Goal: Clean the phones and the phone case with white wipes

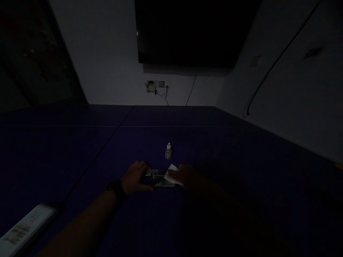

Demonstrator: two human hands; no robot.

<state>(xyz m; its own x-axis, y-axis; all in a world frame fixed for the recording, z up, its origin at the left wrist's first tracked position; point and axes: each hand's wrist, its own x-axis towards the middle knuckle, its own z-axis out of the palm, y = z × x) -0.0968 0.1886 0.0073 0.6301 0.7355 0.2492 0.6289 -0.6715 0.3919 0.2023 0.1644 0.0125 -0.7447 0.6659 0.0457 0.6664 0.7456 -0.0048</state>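
Note:
A smartphone (158, 181) with a dark, patterned face lies flat on the blue-purple surface. My left hand (134, 178) grips its left end, fingers along the far edge and thumb along the near one. In my right hand (186, 175) is a folded white tissue (171, 174), pressed onto the phone's right end and partly hiding it. Just beyond the phone stands a small bottle (168, 152) with a white cap, upright and touched by neither hand. The dim light hides detail in the right hand's fingers.
At the lower left lies a long white box (25, 228) with printed marks. A black watch (117, 189) circles my left wrist. Wall sockets with cables (158, 85) sit beyond the far edge, below a large dark screen (193, 32). A wall (294, 96) borders the right side.

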